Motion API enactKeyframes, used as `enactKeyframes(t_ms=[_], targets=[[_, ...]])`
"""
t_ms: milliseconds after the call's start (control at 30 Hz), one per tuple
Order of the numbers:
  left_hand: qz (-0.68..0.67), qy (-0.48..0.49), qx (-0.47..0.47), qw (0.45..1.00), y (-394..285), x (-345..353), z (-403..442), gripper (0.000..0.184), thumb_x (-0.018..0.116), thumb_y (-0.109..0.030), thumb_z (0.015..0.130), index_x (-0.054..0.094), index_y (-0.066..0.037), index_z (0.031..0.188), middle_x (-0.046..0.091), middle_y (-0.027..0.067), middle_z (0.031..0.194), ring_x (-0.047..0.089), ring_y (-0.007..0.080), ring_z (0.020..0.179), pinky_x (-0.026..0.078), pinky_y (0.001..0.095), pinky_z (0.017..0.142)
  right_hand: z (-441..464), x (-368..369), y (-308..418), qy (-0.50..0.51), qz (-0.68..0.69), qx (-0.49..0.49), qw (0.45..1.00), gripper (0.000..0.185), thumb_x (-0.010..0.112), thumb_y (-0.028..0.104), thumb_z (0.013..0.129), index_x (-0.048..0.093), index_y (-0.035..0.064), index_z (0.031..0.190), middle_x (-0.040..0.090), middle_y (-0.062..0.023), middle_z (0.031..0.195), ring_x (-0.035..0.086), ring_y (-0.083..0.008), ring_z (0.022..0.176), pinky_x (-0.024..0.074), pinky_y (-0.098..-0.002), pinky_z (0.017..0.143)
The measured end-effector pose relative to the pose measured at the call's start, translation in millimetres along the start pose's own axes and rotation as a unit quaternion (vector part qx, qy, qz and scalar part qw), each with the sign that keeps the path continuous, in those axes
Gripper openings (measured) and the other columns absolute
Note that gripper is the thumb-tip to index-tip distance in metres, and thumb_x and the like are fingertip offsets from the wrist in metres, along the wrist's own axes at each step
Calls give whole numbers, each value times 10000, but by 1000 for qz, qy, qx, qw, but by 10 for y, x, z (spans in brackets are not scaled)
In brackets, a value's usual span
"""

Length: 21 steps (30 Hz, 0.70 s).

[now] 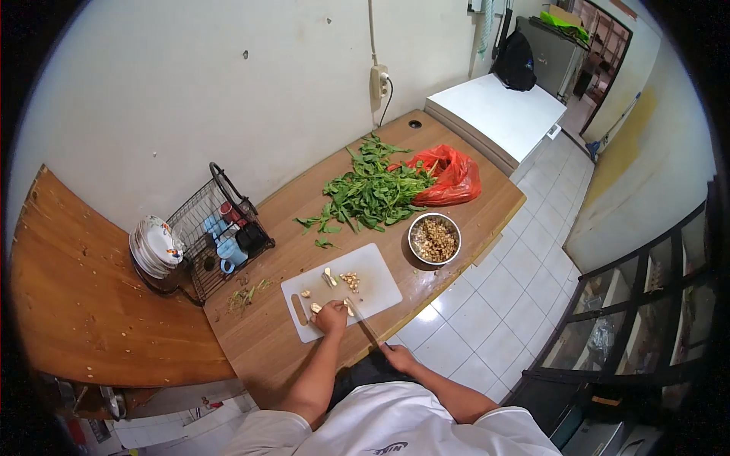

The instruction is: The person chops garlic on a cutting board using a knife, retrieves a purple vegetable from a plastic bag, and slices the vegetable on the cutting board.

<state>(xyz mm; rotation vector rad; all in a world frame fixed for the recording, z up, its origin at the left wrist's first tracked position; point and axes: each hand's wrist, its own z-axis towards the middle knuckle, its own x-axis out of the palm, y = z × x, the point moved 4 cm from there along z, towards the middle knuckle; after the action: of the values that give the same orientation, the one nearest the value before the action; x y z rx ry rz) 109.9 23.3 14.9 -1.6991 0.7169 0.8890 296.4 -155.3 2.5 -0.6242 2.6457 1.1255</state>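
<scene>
A white cutting board (378, 275) with a handle slot lies near the front edge of a wooden table. My left hand (330, 318) is on its front part, fingers closed on a pale food piece (347, 305) that is partly hidden. My right hand (399, 357), beyond the table's front edge, is closed round the handle of a knife (369, 327). The blade reaches over the board to the pale piece beside my left fingers. Small chopped bits (350, 282) and a longer pale chunk (329, 277) lie farther back on the board. Their exact kind is too small to tell.
A metal bowl (413, 247) of chopped brownish pieces stands right of the board. Behind are leafy greens (372, 194) and a red plastic bag (460, 182). On the left stand a wire rack (194, 216) with cups and stacked plates (160, 243). Green scraps (247, 296) lie near the rack.
</scene>
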Motion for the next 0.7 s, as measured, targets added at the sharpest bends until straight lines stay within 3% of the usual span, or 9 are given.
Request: enactKeyframes(t_ms=[67, 167, 467, 700], targets=[[16, -2, -3, 1000, -91, -66, -49, 167, 781, -388, 780, 797, -252, 877, 762, -2, 800, 702, 193, 782, 352, 404, 894, 12, 32, 75, -12, -20, -10, 1000, 807, 361, 710, 967, 727, -7, 1022, 713, -265, 999, 675, -414, 1019, 493, -468, 930], [13, -5, -14, 1000, -60, -27, -54, 162, 771, -382, 788, 795, -249, 875, 762, -10, 794, 696, 181, 757, 350, 406, 883, 58, 76, 114, 0, -51, 8, 999, 785, 347, 679, 984, 715, -8, 1080, 690, -299, 1069, 640, -458, 1084, 472, -495, 974], [31, -26, 22, 999, -26, 57, 21, 143, 747, -357, 786, 791, -226, 822, 741, 8, 737, 695, 214, 740, 356, 418, 861, 183, 191, 235, -51, -68, 14, 996, 772, 359, 657, 989, 719, -22, 1067, 669, -338, 1068, 624, -478, 1110, 474, -506, 975], [44, -27, 37, 998, -36, 36, 14, 104, 747, -315, 780, 778, -217, 796, 741, 20, 744, 692, 226, 761, 355, 429, 864, 102, 22, 573, -33, -32, -9, 999, 823, 362, 679, 979, 699, -64, 1084, 659, -360, 1079, 620, -476, 1124, 467, -503, 990]])
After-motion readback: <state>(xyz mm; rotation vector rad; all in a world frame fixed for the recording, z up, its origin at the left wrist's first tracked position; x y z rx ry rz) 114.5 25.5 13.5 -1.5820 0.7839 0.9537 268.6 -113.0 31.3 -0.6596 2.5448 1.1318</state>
